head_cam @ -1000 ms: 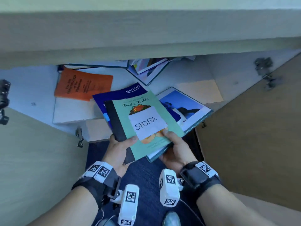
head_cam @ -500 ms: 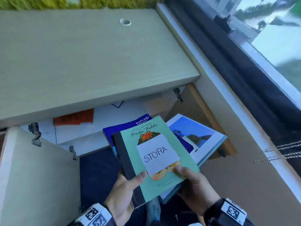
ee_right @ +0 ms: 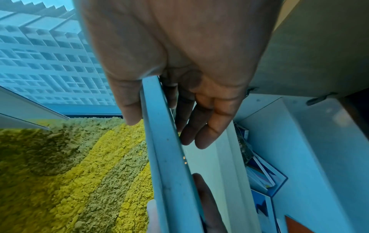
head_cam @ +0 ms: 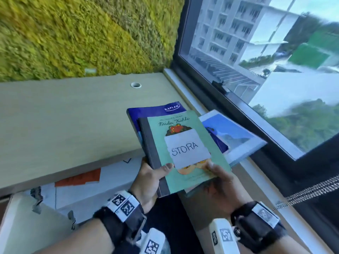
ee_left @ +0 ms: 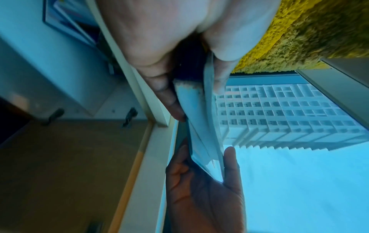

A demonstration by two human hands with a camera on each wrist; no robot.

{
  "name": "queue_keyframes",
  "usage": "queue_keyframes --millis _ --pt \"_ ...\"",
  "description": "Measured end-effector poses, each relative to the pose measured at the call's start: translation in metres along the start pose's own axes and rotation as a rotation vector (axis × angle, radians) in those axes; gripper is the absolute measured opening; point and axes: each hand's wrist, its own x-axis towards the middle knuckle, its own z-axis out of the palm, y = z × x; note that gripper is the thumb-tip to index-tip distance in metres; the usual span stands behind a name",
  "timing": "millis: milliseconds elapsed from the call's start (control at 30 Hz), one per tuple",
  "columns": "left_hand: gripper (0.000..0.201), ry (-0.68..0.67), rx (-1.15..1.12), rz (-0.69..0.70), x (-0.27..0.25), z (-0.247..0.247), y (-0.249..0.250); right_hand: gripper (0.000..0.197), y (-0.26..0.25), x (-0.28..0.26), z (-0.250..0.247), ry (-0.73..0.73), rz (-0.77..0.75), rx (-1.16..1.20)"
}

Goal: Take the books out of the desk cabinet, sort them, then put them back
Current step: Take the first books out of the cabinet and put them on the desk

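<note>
The desk top [head_cam: 64,121] fills the left and middle of the head view, and the stack of books [head_cam: 185,149] hangs over its near right corner, long axis running up the frame away from the fingers. Both hands grip the stack's near edge, thumbs on the green cover: left hand [head_cam: 148,180] at the spine, right hand [head_cam: 220,187] lower right. Setting it down likely means pushing up and left onto the desk.
</note>
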Motion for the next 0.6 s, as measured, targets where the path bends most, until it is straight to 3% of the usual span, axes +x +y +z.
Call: queue_keyframes --millis 133,233,300,367,433,467,567,600 --pt "0.048 0.174 0.072 0.008 0.080 -0.013 0.004 0.059 -0.013 0.097 0.015 0.029 0.082 -0.062" --pt "0.016 0.284 0.075 -0.055 0.136 -0.018 0.014 0.044 -0.030 0.168 0.027 0.017 0.130 -0.216" --pt "0.012 0.353 0.085 -0.117 0.170 -0.021 0.023 0.041 -0.046 0.209 0.032 0.009 0.199 -0.377" --pt "0.038 0.405 0.186 -0.181 0.201 -0.034 0.032 0.047 -0.060 0.241 0.030 0.002 0.239 -0.542" --pt "0.083 0.433 0.435 -0.270 0.220 -0.048 0.040 0.045 -0.070 0.263 0.023 0.000 0.219 -0.628" --pt "0.087 0.415 0.535 -0.275 0.222 -0.056 0.043 0.042 -0.071 0.269 0.017 0.001 0.197 -0.645" --pt "0.040 0.352 0.610 -0.186 0.205 -0.067 0.051 0.027 -0.065 0.272 -0.007 -0.043 0.099 -0.628" --pt "0.036 0.333 0.640 -0.166 0.193 -0.071 0.050 0.022 -0.056 0.269 -0.015 -0.081 0.089 -0.640"
